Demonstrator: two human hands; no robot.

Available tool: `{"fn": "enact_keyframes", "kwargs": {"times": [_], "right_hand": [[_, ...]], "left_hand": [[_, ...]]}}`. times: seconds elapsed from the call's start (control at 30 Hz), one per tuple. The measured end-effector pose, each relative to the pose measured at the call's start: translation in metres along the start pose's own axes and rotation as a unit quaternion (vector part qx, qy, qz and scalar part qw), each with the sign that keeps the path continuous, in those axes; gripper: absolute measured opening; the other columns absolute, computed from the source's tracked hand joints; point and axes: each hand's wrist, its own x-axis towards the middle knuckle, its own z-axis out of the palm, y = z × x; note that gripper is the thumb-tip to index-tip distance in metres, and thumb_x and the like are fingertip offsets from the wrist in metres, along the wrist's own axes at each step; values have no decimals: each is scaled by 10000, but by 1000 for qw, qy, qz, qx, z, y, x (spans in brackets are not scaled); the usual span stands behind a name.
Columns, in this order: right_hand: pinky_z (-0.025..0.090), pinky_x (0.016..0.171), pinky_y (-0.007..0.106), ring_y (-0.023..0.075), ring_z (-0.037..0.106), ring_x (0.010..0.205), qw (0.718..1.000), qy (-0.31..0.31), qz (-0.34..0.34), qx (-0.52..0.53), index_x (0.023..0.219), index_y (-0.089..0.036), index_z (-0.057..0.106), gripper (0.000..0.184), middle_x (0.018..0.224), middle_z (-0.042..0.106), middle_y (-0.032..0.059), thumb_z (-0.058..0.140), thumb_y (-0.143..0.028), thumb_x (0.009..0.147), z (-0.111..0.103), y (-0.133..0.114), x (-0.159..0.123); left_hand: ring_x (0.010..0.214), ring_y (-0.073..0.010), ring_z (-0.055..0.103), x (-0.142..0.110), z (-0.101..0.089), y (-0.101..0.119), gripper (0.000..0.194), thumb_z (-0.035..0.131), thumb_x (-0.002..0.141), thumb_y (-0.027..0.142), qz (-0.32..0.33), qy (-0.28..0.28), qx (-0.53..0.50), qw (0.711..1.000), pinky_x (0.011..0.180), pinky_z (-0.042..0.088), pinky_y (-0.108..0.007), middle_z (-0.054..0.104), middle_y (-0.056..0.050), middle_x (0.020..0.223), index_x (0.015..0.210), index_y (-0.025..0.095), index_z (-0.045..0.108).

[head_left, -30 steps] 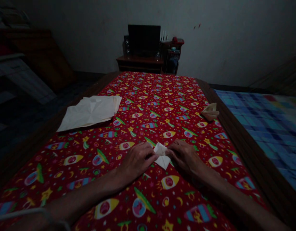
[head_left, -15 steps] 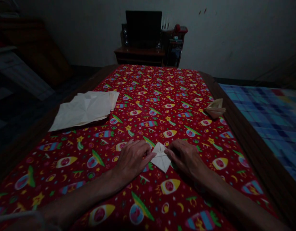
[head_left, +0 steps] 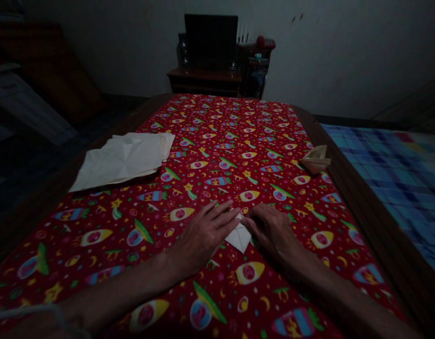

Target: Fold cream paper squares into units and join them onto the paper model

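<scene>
Both hands working at the folded white paper
My left hand is spreading its fingers over the paper's upper edge; my right hand is pinching its right side on the red cloth.

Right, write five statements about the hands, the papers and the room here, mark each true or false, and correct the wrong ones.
1. The left hand lies partly over the small folded paper. True.
2. The stack of paper sheets lies to the right of both hands. False: it lies to the left, farther up the cloth.
3. The right hand has its fingers at the small folded paper. True.
4. The cloth is plain blue. False: it is red, with a colorful print.
5. The dark screen stands beyond the far end of the cloth. True.
</scene>
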Motion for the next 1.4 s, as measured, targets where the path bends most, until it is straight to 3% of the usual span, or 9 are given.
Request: {"fn": "enact_keyframes", "kwargs": {"times": [0.13,0.33,0.43,0.53,0.7,1.07,1.4], "right_hand": [[372,598,258,137,512,633,1000,7,-3,0,737,-175,541,212,698,580,17,516,-329,881,0,0,0],[411,598,269,156,530,666,998,41,-31,-44,773,-168,591,182,732,603,46,519,-297,879,3,-1,0],[451,714,334,210,561,857,985,27,-131,-109,957,-161,631,192,946,657,100,458,-220,898,3,-1,-5],[431,881,411,244,480,1152,967,-33,-202,-151,1224,-157,533,351,1251,572,104,420,-142,893,0,0,-14],[349,1030,450,231,347,1308,962,-48,-158,-216,1338,-125,425,423,1387,445,93,385,-186,922,-7,-5,-32],[380,1030,435,216,406,1278,967,-18,-116,-226,1260,-111,513,368,1345,491,104,368,-187,930,-8,-10,-42],[419,992,463,231,429,1262,973,-2,-134,-186,1225,-127,543,354,1318,517,123,405,-146,899,-10,-7,-42]], "left_hand": [[1326,-208,330,-3,2,1,411,368,928,134,22,-32,5,999,1097,270,-438,432,-56,1403,1338,142,386],[1351,-218,288,-5,-1,7,415,332,957,256,0,-57,26,998,1107,247,-436,377,-63,1438,1355,143,366],[1359,-227,271,-6,-1,9,417,316,961,275,-9,-62,34,997,1108,228,-449,355,-64,1450,1360,163,360],[1357,-229,274,-7,-2,9,429,312,959,290,-14,-69,36,997,1111,216,-450,338,-68,1459,1369,169,345],[1376,-222,229,-10,-2,10,462,317,955,322,-21,-68,40,997,1117,196,-443,301,-74,1477,1388,161,311],[1362,-184,267,-21,-4,-2,430,335,954,310,10,-58,44,997,1119,203,-403,337,-35,1462,1367,190,350],[1255,-218,443,-31,-16,7,351,357,942,226,2,-33,79,996,1035,366,-396,506,-75,1339,1244,127,506]]}}
